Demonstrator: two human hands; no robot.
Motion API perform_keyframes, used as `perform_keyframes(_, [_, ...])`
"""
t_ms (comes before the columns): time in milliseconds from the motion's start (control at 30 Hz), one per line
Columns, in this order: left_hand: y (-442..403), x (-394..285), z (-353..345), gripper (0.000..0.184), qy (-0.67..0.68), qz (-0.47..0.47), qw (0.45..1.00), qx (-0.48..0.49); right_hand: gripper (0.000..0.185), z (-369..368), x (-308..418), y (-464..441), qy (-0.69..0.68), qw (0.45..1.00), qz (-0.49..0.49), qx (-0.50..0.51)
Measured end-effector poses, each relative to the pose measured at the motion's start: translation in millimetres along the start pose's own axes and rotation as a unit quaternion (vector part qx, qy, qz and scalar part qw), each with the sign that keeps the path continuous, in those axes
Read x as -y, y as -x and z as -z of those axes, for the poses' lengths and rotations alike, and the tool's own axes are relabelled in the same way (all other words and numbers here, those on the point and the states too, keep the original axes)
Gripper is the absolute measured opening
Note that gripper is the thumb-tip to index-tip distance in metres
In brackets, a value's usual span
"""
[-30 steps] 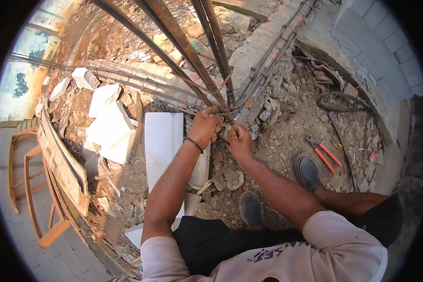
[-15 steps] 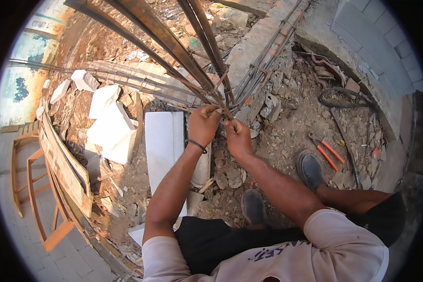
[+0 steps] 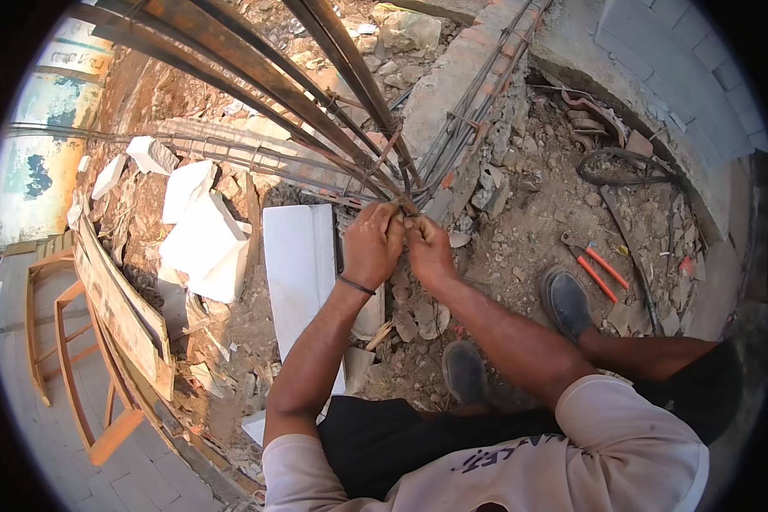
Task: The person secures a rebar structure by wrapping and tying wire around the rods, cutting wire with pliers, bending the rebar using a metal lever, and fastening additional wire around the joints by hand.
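Just beyond left hand [image 3: 374, 247] and right hand [image 3: 429, 254]: rusty bars [image 3: 269, 86].

Pretty rough outdoor spot tbh: dirt ground [image 3: 520, 247] full of rubble [image 3: 493, 192], grey block wall [image 3: 678, 64] upper right, blotchy blue-and-white wall [image 3: 17, 192] far left, wooden frame [image 3: 115, 437] lower left, bright sun hitting the upper left.

Rubble-strewn ground [image 3: 533, 243] carries orange-handled pliers [image 3: 596, 278] and a white slab [image 3: 297, 264].
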State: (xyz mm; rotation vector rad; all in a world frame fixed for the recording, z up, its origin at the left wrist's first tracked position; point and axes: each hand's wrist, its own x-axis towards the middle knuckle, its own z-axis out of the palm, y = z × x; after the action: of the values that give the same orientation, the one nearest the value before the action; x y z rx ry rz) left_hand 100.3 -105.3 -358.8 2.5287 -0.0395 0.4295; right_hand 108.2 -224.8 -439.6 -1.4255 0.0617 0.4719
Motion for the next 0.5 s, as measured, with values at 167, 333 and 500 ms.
perform_keyframes(167, [-17,0,16,0.027,0.297,0.302,0.906,-0.003,0.027,2,2,4,0.04,0.999,0.002,-0.002])
perform_keyframes(333, [-31,0,11,0.03,0.323,0.427,0.83,0.156,0.026,0,-8,4,0.044,0.999,0.023,-0.019])
perform_keyframes(500, [-23,19,-11,0.031,0.35,0.414,0.83,0.132,0.025,3,3,0,0.055,0.998,0.031,-0.025])
